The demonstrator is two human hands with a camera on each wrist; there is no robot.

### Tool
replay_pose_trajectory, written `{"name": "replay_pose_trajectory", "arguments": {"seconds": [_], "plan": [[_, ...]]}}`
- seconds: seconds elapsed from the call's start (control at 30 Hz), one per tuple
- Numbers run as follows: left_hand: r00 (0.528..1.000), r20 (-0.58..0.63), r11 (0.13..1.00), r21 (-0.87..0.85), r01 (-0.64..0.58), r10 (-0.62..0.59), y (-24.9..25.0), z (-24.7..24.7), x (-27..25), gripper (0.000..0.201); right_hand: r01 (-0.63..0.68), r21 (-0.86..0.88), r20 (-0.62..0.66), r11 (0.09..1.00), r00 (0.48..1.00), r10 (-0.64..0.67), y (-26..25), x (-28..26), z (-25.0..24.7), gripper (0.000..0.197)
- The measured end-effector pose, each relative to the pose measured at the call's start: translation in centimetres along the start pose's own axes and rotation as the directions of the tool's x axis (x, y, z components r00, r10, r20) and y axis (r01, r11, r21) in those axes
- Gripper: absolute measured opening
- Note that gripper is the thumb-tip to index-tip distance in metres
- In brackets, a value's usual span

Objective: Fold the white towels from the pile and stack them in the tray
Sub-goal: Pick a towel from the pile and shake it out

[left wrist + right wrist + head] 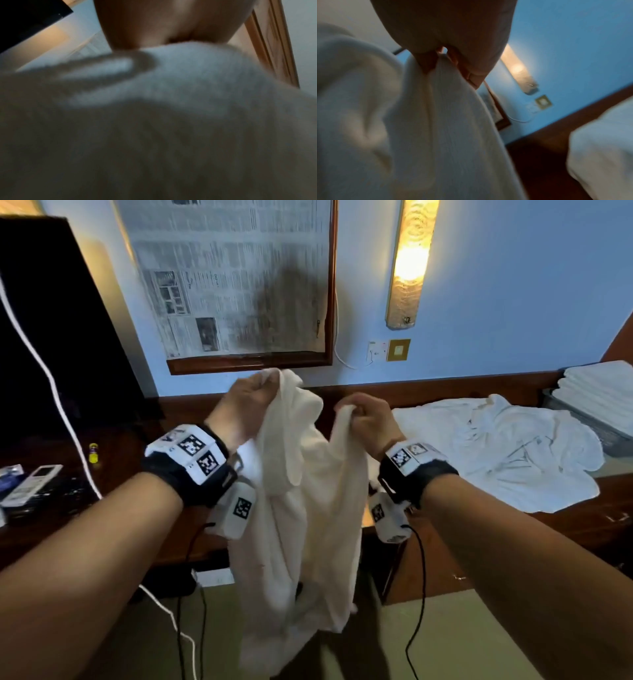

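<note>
A: White towel [308, 501] up in the air btw both hands?
B: Yep. Left hand [245, 405] grip curled round one top edge, right hand [368, 419] grip pinching the other; rest hangs down in front of the bench [191, 419].
A: Further right?
B: Loose pile [507, 446] on the bench, then tray [582, 422] w/ folded towels [603, 385].

Both forearms raised, left hand [247, 402] fisted higher, right hand [368, 416] in pinching grip
</note>
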State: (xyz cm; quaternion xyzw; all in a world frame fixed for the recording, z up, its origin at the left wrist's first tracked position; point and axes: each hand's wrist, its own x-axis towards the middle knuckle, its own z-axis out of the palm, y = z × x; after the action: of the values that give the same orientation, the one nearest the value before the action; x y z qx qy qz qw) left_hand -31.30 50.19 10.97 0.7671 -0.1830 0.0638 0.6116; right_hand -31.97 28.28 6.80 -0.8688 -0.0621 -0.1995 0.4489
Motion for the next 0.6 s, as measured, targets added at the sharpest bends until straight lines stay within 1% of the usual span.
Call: {"name": "replay_pose_trajectory", "arguments": {"seconds": [0.07,0.1,0.13,0.2,0.27,0.33,0.4,0.43,0.47,0.53,0.57,0.6], "plan": [[1.000,0.014,1.000,-0.012,-0.010,0.010,-0.2,1.2,-0.7,0.029,0.176,0.015,0.008,0.984,0.984,-0.176,-3.7,0.7,0.4,0.025],[1.000,0.022,1.000,-0.016,-0.018,0.018,-0.1,1.6,-0.8,0.029,0.231,0.019,0.009,0.973,0.973,-0.232,-5.1,1.0,0.3,0.021],[0.999,0.027,1.000,-0.025,-0.018,0.019,0.0,1.9,-0.8,0.029,0.261,-0.004,0.010,0.965,0.965,-0.261,-6.1,1.4,0.1,0.019],[0.999,0.006,0.999,-0.042,-0.032,0.032,0.5,1.7,-0.3,0.029,0.287,-0.116,0.016,0.951,0.958,-0.287,-7.3,2.0,-0.5,0.016],[0.997,-0.029,0.998,0.017,-0.067,0.067,1.5,1.1,0.4,0.031,0.296,-0.173,0.034,0.939,0.955,-0.294,-7.4,1.8,-1.3,0.017],[0.994,-0.061,0.993,0.074,-0.089,0.094,2.4,0.4,0.8,0.031,0.273,-0.163,0.108,0.948,0.960,-0.258,-7.1,0.5,-1.9,0.018],[0.990,-0.100,0.992,0.085,-0.092,0.101,3.4,-0.2,1.3,0.030,0.268,-0.253,0.214,0.930,0.953,-0.216,-5.8,-0.9,-1.4,0.022],[0.988,-0.114,0.992,0.086,-0.096,0.105,3.8,-0.5,1.5,0.031,0.243,-0.304,0.260,0.921,0.951,-0.165,-4.7,-1.4,-0.9,0.020],[0.986,-0.126,0.993,0.075,-0.096,0.105,4.1,-0.8,1.7,0.032,0.186,-0.344,0.289,0.921,0.954,-0.084,-3.1,-1.8,-0.5,0.018],[0.987,-0.135,0.996,0.030,-0.089,0.093,4.4,-1.6,2.2,0.032,0.017,-0.367,0.287,0.930,0.953,0.096,1.1,-2.4,-0.3,0.022],[0.988,-0.134,0.997,0.013,-0.078,0.079,4.5,-1.8,2.4,0.031,-0.085,-0.313,0.260,0.946,0.950,0.172,2.8,-2.7,-0.5,0.022],[0.989,-0.130,0.998,0.004,-0.065,0.065,4.4,-2.0,2.5,0.029,-0.166,-0.226,0.212,0.960,0.953,0.215,4.0,-2.6,-0.9,0.020]]}}
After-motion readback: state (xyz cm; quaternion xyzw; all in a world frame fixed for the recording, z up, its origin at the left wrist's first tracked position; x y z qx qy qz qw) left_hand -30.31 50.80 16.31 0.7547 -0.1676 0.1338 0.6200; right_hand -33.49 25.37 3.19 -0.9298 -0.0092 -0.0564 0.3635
